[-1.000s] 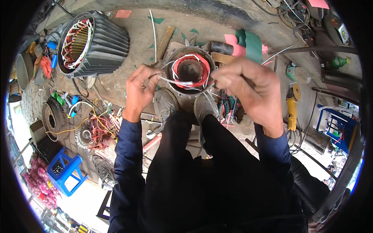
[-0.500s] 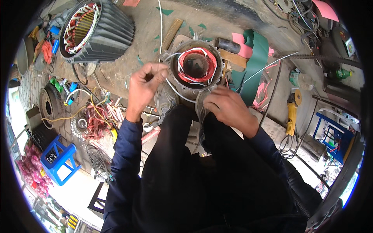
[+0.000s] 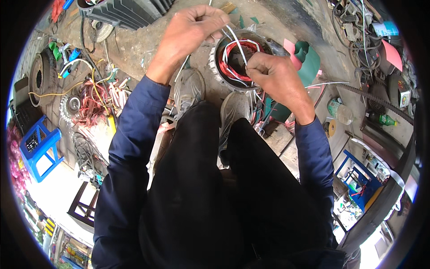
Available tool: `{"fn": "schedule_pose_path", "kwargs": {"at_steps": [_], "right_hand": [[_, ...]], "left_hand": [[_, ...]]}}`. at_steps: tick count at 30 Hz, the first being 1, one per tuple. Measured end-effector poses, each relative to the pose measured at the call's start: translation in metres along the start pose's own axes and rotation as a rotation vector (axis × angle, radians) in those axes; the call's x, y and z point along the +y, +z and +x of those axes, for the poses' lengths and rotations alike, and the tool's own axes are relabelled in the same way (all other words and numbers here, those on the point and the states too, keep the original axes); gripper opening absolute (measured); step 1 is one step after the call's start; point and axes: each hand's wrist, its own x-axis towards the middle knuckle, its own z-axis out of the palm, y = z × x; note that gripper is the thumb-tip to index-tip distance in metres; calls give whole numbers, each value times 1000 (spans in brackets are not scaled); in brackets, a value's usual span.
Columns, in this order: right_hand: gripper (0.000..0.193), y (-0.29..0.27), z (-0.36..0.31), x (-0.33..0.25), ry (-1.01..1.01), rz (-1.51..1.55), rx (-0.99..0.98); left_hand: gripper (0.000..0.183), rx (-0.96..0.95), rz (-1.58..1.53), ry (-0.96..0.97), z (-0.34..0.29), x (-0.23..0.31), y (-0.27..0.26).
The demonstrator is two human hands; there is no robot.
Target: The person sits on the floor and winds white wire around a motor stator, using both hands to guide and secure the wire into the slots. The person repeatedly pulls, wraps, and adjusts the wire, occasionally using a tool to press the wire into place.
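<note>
A length of white cord (image 3: pixel 239 45) is stretched between my two hands, above a round motor stator (image 3: pixel 214 69). My left hand (image 3: pixel 190 38) is beyond the stator's far left rim, its thumb and fingertips pinched on the cord. Over the near right side of the stator, my right hand (image 3: pixel 281 78) pinches the cord's lower part. Red windings (image 3: pixel 225 57) with white lacing line the stator's inside. My right hand and the cord cover part of them. The stator stands on the ground beyond my shoes (image 3: pixel 190 87).
A large finned motor housing (image 3: pixel 130 12) sits at the far left. Red wire scraps (image 3: pixel 92 105) and a blue stool (image 3: pixel 40 148) are on the left. Right of the stator are a green sheet (image 3: pixel 311 66), a ribbed bar (image 3: pixel 374 95) and a plastic bottle (image 3: pixel 340 111).
Both hands have moved up and away from me. The right hand has come from the near rim to above the stator, and the cord now spans over it. The view has shifted.
</note>
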Motion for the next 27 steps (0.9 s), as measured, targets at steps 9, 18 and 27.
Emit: {"fn": "schedule_pose_path", "kwargs": {"at_steps": [9,18,27], "right_hand": [[6,9,-4,8,44,134,-40],[5,14,-8,8,65,113,-6],[5,20,-12,9,83,122,25]], "left_hand": [[35,77,271,139,-8,-1,13],[30,39,298,129,-12,1,19],[30,47,309,113,-12,1,20]]}}
